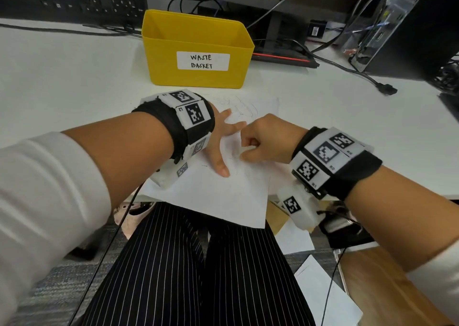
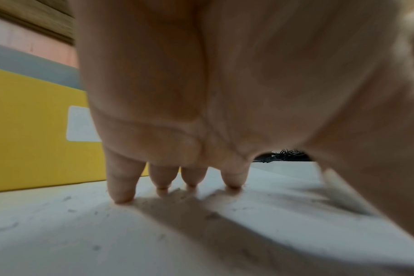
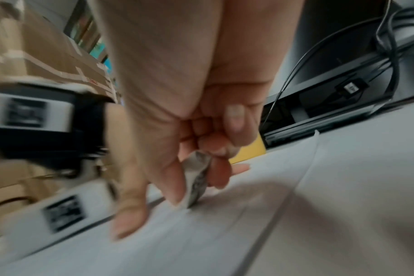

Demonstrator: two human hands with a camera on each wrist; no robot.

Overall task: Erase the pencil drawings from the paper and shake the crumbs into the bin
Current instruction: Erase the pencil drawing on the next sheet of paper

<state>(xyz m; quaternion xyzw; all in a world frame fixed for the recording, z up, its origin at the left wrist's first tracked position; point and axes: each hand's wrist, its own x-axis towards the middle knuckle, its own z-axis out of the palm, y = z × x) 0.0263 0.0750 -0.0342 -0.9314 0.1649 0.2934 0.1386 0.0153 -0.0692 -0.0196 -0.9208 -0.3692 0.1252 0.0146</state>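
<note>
The paper (image 1: 218,189) is pressed flat by the spread left hand (image 1: 221,137) so the eraser (image 3: 196,184), pinched in the right hand (image 1: 265,142), can rub.

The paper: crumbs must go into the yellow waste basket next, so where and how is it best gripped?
Probably pinch the paper at its near edge, which overhangs the desk above the lap, so fingers can get underneath from the person's side. A second pinch on a side edge would likely let it cup the crumbs on the way to the waste basket.

head: above, looking down | wrists: low, close, forward | shared: paper (image 1: 218,196)
</note>
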